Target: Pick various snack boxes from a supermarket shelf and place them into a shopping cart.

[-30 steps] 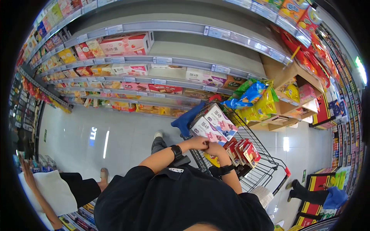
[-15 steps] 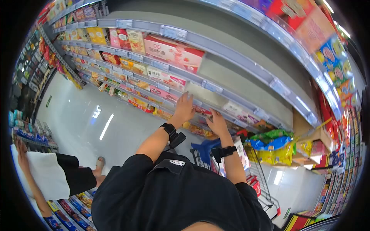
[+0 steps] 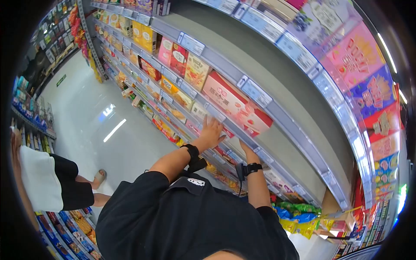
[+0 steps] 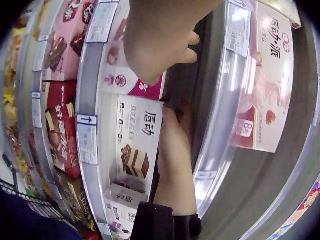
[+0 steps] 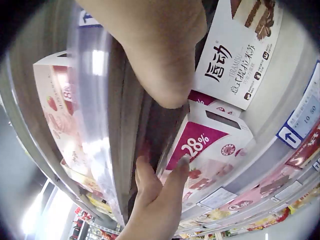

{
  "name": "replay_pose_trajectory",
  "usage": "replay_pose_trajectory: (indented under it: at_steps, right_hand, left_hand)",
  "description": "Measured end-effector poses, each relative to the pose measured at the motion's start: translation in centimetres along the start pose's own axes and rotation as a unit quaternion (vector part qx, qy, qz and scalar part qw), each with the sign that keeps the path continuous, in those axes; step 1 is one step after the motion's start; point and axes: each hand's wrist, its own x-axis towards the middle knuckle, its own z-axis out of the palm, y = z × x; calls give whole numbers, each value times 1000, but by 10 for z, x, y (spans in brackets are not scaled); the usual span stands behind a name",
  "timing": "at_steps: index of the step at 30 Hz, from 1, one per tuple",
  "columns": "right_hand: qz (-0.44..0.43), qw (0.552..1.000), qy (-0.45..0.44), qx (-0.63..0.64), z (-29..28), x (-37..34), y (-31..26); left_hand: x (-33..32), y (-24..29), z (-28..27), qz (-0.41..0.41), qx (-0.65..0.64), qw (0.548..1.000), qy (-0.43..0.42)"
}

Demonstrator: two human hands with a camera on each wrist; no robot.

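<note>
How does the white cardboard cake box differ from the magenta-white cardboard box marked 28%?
The cake box shows brown cake on white; the 28% box has pink and magenta print. Facing the shelf, the cake box is right, the 28% box left. Both share this shelf.

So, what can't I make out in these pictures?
- Right hand's fingertips: head view, hidden behind a shelf edge.
- Price labels: head view, print too small and blurred to read.
- Bystander: head view, head cut off by the dark left border.
</note>
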Motion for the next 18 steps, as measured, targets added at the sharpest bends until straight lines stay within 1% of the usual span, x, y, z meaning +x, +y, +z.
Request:
replay_pose_trajectory:
  at_steps: [2,4,5,6,8,9,10,11,12,13,14,17,18]
  right_hand:
    - [-1,999,31,-17,6,2,6]
    - [6,999,51,12,15,6,7]
    - [14,997,60,43,20,8,7]
    - [24,993,70,90,25,7,7]
    - [44,971,95,215,37,8,9]
    - [53,912,96,395,43,11,12]
    - [57,808,96,578,49,12,15]
    - [60,697,92,709,54,16,20]
    - [62,622,86,776,57,19,22]
    - [55,556,78,825,60,23,24]
    - [68,551,88,827,65,25,24]
    - [87,588,108,797,64,30,16]
    - [92,602,112,785,64,31,15]
  left_hand:
    - [5,-9,-8,6,-4,1000,6]
    - [14,-18,-11,7,-9,1000,-18]
    - [19,-23,-12,8,-11,999,-30]
    - [23,-27,-12,17,-27,999,-13]
    - [26,-33,-8,36,-60,997,18]
    - [29,-35,-6,39,-56,997,31]
    - [32,-37,-4,43,-52,997,43]
    - [32,-40,-1,45,-48,996,55]
    - [33,-42,0,47,-50,997,41]
    - [34,-44,0,49,-52,997,29]
    - [36,-44,0,53,-54,997,18]
    - [38,-44,-6,47,-23,997,-50]
    - [39,-45,-3,43,-5,997,-61]
